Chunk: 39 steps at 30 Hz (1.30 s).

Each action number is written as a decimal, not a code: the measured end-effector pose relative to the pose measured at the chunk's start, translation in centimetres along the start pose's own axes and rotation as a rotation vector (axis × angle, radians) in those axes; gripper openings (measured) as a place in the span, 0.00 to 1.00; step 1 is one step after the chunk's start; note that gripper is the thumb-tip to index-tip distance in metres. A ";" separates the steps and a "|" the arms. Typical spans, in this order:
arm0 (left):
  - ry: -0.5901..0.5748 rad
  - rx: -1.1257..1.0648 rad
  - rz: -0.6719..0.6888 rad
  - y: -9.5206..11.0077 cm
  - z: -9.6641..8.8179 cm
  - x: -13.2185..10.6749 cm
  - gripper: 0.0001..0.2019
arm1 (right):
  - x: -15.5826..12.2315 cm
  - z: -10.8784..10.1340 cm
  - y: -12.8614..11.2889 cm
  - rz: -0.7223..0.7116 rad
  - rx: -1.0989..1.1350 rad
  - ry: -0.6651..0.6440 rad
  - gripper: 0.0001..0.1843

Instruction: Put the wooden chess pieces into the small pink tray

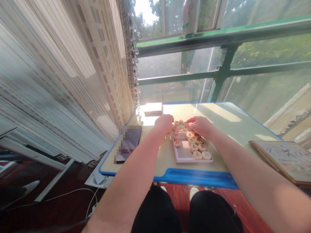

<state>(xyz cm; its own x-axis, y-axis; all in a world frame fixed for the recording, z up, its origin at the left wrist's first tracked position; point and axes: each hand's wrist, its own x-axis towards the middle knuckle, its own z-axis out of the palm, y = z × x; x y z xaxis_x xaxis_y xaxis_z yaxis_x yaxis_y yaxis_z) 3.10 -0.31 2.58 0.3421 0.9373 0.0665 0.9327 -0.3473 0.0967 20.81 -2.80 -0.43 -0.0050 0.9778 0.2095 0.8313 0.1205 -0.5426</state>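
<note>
Discs [194, 148], round, lettered; box [183, 153], shallow, rectangular

Tally: discs and other items at one table [243, 132].
We count two hands: one left hand [164, 124], one right hand [200, 125]. Shallow trays [186, 150]: one. Plainly visible inside it, we log eight dark-lettered discs [194, 148] and two red-lettered discs [177, 142], ten together. At its far end and beyond, between the hands, we log at least five more red-lettered discs; the hands cover part of this group, so we cannot fix its number. Elsewhere we record one dark flat device [131, 139], one small pale box [153, 108], one framed board [284, 158], one bottle [190, 17], two dark-clad legs [157, 210] and two pale shoes [193, 193].
</note>
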 end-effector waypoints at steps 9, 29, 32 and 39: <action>0.023 -0.093 0.129 0.6 0.8 -0.2 0.20 | 0.7 1.1 0.6 -0.144 0.172 -0.052 0.23; 0.059 -0.259 0.145 0.4 1.6 0.4 0.19 | 0.8 0.8 0.5 -0.040 0.433 -0.144 0.16; 0.077 -0.245 0.177 0.3 1.6 0.5 0.17 | 0.7 0.8 0.5 -0.037 0.448 -0.153 0.17; 0.070 -0.239 0.183 0.3 1.2 0.4 0.16 | 0.7 0.7 0.4 0.017 0.431 -0.126 0.17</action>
<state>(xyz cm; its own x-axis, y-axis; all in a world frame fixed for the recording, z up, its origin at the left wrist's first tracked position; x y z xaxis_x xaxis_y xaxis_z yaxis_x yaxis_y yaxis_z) 3.67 -0.02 1.43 0.4854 0.8573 0.1714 0.8007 -0.5146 0.3068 20.77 -1.91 -1.02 -0.0831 0.9904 0.1109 0.5249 0.1381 -0.8399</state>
